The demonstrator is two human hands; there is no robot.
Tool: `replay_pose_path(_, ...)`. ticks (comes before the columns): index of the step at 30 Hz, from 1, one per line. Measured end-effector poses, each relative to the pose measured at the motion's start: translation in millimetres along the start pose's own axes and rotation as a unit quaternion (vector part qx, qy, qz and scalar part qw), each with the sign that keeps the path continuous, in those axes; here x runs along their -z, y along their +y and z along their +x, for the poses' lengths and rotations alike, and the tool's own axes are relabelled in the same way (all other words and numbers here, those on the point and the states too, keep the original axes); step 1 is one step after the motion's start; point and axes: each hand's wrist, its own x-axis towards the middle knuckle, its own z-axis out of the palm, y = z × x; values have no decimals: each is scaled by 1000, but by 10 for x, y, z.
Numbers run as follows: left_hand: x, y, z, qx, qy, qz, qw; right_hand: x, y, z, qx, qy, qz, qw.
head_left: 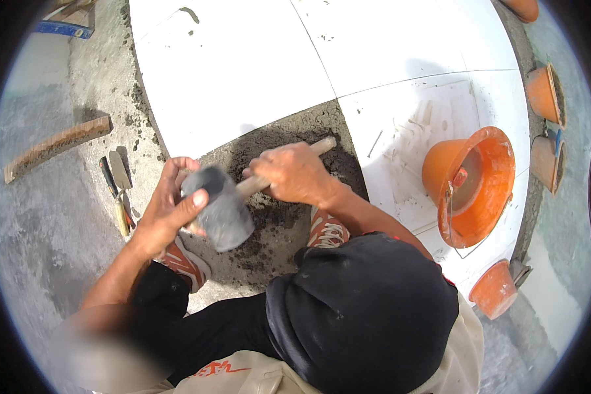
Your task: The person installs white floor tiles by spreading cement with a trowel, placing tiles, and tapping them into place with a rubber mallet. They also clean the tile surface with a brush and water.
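Clothing: a beige garment with red marks [269, 377] and a black fabric bulk [368, 308] lie on the near side of the mallet.
Left hand: the left hand [161, 217] is partly curled around the mallet's head, its thumb laid over the rubber; some fingers are hidden.
Right hand: the right hand [295, 172] is closed firmly around the mallet's handle.
Mallet: a mallet with a dark grey cylindrical rubber head and a pale wooden handle [228, 220] is held between both hands above the mortar, slightly blurred, its handle slanting up to the right.
Shoes: two orange-red shoes with pale trim [328, 230] stand either side of the mallet.
Mortar: a rough, wet-looking grey mortar patch [269, 253] spreads beneath the mallet.
Hand tools: a grey-bladed trowel [119, 171] and a black-handled tool [106, 175] lie left of the mallet.
Buckets: a large orange plastic bucket with cloudy liquid [435, 172] stands right of the mallet; smaller orange containers [494, 289] are farther right.
Bar: a long reddish-brown rough bar [56, 151] rests left of the mallet, past the tools.
Tiles: large glossy white tiles [230, 72] extend beyond the mallet and to its right.
Far corner: a blue bar [62, 29] lies far beyond the mallet, to its left.
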Motion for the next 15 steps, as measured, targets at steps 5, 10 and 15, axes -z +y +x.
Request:
replay_pose_path(5, -226, -483, 56, -96, 55, 93, 990, 132, 101, 73, 12, -131, -50, 990)
replay_pose_path(10, -400, -245, 521, -84, 79, 105, 988, -8, 337, -106, -6, -90, -70, 993)
replay_pose_path(15, 32, -435, -13, -58, 60, 74, 994, -16, -255, 222, 52, -89, -75, 992)
